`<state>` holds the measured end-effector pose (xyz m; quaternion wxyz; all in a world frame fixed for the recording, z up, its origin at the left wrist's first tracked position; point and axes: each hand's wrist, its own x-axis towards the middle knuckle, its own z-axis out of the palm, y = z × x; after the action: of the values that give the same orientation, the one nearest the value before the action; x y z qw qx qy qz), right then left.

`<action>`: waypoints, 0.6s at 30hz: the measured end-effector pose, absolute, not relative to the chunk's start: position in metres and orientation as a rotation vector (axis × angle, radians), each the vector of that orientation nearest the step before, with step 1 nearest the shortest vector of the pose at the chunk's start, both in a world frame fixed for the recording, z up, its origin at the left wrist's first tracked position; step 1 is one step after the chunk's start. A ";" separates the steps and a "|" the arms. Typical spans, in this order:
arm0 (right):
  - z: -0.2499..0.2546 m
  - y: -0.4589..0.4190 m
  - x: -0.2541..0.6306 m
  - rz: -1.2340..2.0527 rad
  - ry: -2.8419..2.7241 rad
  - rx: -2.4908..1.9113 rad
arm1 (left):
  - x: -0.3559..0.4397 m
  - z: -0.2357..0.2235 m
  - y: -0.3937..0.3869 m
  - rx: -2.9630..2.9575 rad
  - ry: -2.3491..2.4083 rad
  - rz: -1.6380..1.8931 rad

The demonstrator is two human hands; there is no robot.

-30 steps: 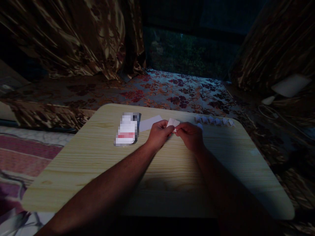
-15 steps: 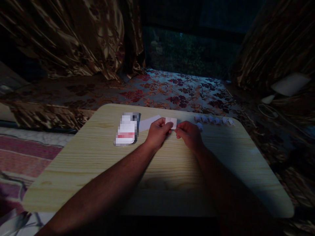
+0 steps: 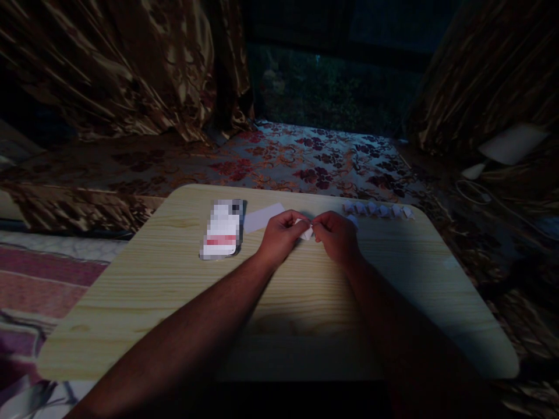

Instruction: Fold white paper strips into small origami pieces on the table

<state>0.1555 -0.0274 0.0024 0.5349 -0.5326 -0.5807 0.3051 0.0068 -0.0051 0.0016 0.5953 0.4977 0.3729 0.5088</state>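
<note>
A small folded piece of white paper [image 3: 305, 230] is pinched between my two hands above the far middle of the table. My left hand [image 3: 283, 234] grips its left side, thumb on top. At its upper right edge, the fingertips of my right hand [image 3: 336, 234] are closed on the paper. My fingers cover much of it, so the exact fold is hidden. Beside my left hand lies a flat strip of white paper [image 3: 263, 217]. Several small folded paper pieces [image 3: 372, 209] stand in a row beyond my right hand, with another partly hidden behind that hand.
A blurred-out white object with a red band [image 3: 222, 230], phone-like in shape, lies left of the paper strip on the wooden table [image 3: 144, 291]. Behind the table is a ledge with flowered cloth [image 3: 323, 157]. A white lamp [image 3: 513, 144] lies at the right.
The paper in my hands has turned from a squarish, level position to a slanted one with a corner pointing down. My right fingers have moved up onto its upper edge.
</note>
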 end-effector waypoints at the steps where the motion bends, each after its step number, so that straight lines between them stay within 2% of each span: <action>1: 0.003 -0.028 0.155 0.723 -1.382 -1.273 | 0.007 0.002 -0.005 1.147 0.865 1.175; 13: 0.004 -0.027 0.158 0.818 -1.322 -1.159 | 0.006 -0.001 -0.005 1.134 0.911 1.187; 18: 0.005 -0.027 0.157 0.815 -1.280 -1.200 | 0.007 0.000 -0.006 1.036 0.772 1.188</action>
<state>0.1571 -0.0269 0.0054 0.5676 -0.5106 -0.5447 0.3469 0.0070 -0.0061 -0.0003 0.6389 0.4542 0.3385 0.5205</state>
